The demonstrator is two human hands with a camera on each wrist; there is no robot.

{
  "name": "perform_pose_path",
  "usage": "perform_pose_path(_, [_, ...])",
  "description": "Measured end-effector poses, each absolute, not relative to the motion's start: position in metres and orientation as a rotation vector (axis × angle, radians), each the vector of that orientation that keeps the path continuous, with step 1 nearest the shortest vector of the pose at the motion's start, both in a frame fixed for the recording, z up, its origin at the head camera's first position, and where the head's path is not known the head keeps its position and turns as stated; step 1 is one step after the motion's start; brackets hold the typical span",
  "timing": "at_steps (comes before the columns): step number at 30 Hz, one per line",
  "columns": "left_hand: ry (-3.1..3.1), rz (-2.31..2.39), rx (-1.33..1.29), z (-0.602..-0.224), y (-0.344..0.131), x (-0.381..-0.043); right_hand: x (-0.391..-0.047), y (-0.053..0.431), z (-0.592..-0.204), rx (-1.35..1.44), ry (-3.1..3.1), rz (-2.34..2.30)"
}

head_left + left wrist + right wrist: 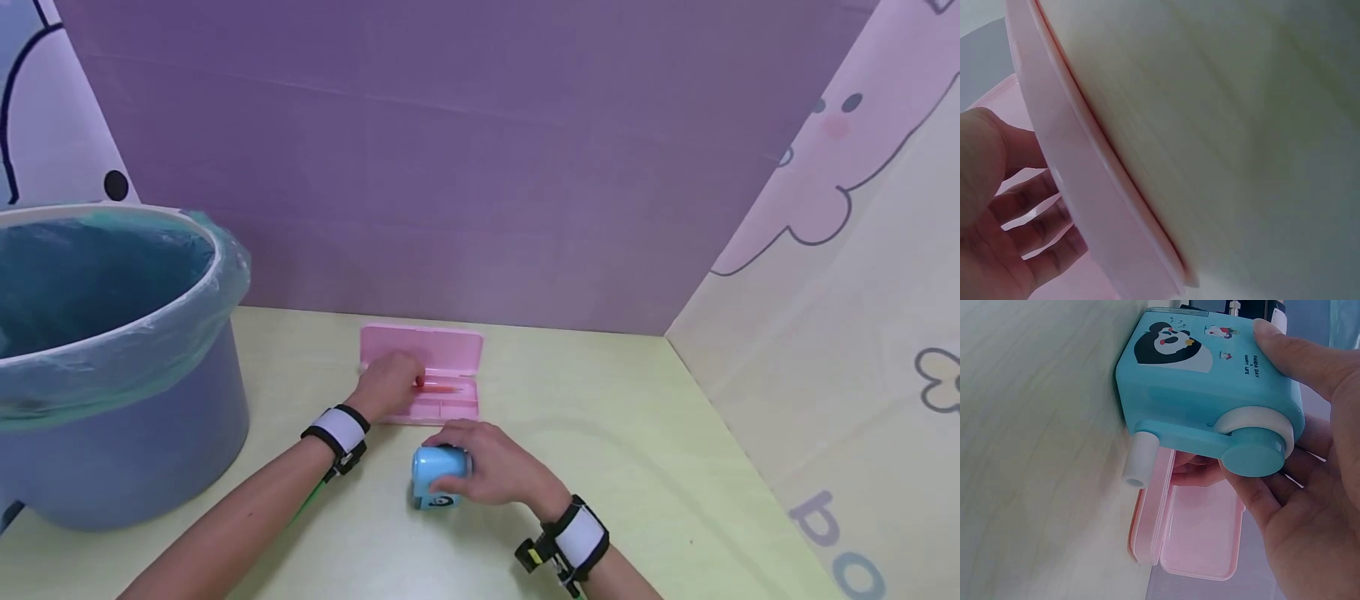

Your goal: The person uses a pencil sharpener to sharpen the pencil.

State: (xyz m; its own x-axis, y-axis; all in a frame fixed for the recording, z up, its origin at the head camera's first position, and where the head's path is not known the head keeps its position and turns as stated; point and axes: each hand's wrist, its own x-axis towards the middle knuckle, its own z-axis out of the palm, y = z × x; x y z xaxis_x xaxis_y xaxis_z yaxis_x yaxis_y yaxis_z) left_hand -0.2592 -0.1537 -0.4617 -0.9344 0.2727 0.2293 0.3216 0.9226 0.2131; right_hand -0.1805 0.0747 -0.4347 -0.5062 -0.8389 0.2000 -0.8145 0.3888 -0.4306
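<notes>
A pink pencil case (422, 348) lies on the table with its lid raised at the back. My left hand (390, 385) reaches into it, beside an orange pencil (441, 388) in the tray. In the left wrist view the case's front wall (1085, 150) hides those fingertips, so I cannot tell whether they pinch the pencil. In front of the case, my right hand (495, 462) grips a light blue crank pencil sharpener (429, 467) with a panda print. Its thumb (1291, 353) lies along one side, and the crank handle (1141, 459) shows in the right wrist view.
A large blue bin (127, 450) with a translucent green liner stands at the left, its rim well above the table. Behind the pale yellow table (600, 400) rises a purple wall (465, 167). A printed panel (840, 333) closes off the right side.
</notes>
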Motion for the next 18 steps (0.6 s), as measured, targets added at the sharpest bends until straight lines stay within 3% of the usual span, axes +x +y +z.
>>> perform_pose_path(9, [-2.93, -0.454, -0.401, -0.456, -0.164, -0.248, -0.175, 0.069, -0.435, -1.552, 2.571, -0.723])
perform_pose_path(18, [-2.874, -0.686, -0.316, -0.414, -0.175, -0.21, -0.175, 0.073, -0.43, -1.523, 2.556, -0.641])
